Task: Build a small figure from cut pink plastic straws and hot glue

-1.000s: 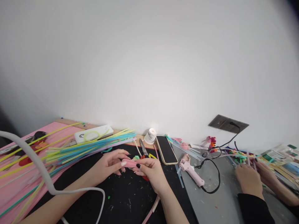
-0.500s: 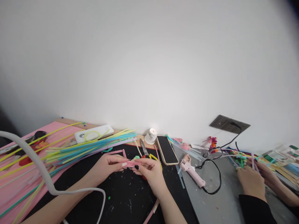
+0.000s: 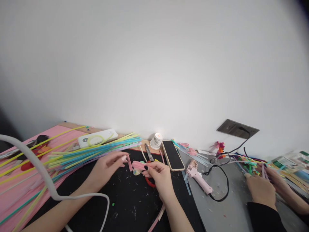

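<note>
My right hand (image 3: pixel 158 175) is closed around a short folded pink straw piece (image 3: pixel 138 165) held over the black mat (image 3: pixel 130 203). My left hand (image 3: pixel 107 167) sits just to its left, fingers pinched on a thin pink straw strip (image 3: pixel 129 162) that sticks up near its fingertips. The two hands are a little apart. Under the pink piece lie a small yellow-green bit (image 3: pixel 136 172) and a red ring-shaped item (image 3: pixel 151 183), partly hidden by my right hand.
A bundle of long coloured straws (image 3: pixel 91 151) fans over the pink sheet (image 3: pixel 21 193) at left, beside a white power bank (image 3: pixel 98 138). Scissors (image 3: pixel 148 152), a lit candle cup (image 3: pixel 155 140), a phone (image 3: pixel 172 154) and a pink glue gun (image 3: pixel 198 175) lie behind. Another person's hands (image 3: pixel 263 185) work at right.
My hands have separated: the left drew back to the left with a thin pink strip, while the right keeps the folded pink piece, lifted slightly.
</note>
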`<state>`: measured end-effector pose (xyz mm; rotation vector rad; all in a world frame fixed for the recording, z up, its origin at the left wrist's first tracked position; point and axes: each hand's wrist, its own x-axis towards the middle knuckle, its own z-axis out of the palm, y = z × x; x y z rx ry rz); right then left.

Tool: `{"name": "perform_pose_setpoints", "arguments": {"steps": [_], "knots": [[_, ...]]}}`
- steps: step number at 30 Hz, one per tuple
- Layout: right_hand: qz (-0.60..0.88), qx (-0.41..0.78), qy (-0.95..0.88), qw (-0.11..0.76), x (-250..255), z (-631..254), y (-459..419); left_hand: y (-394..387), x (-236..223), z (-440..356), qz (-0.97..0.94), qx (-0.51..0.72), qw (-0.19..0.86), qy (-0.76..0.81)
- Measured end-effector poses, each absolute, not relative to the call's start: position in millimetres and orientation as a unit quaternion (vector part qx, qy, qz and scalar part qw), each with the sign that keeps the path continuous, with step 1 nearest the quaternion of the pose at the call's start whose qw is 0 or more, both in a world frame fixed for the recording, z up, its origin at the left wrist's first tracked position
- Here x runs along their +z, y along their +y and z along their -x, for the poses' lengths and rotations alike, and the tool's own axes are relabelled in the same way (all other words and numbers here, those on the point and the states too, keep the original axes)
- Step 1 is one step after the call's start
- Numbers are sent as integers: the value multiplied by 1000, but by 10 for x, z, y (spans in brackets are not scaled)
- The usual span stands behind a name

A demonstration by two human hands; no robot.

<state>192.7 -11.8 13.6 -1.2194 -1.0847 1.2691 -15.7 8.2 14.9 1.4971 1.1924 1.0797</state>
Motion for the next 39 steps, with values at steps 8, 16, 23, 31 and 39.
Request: {"name": "perform_pose_setpoints", "arguments": {"steps": [8, 16, 23, 31, 39], "knots": [[518, 502, -432, 541, 91, -1987, -78, 266, 41, 443, -771, 304, 187, 528], [523, 486, -434, 550, 134, -1983, -90, 211, 118, 403, -794, 278, 191, 506], [529, 496, -437, 532, 80, -1968, -82, 115, 257, 252, -727, 334, 340, 494], [524, 537, -439, 494, 50, -1879, -103, 122, 71, 155, -662, 418, 447, 433], [498, 571, -441, 480, 20, -1797, -141, 72, 32, 105, -652, 387, 497, 422]]}}
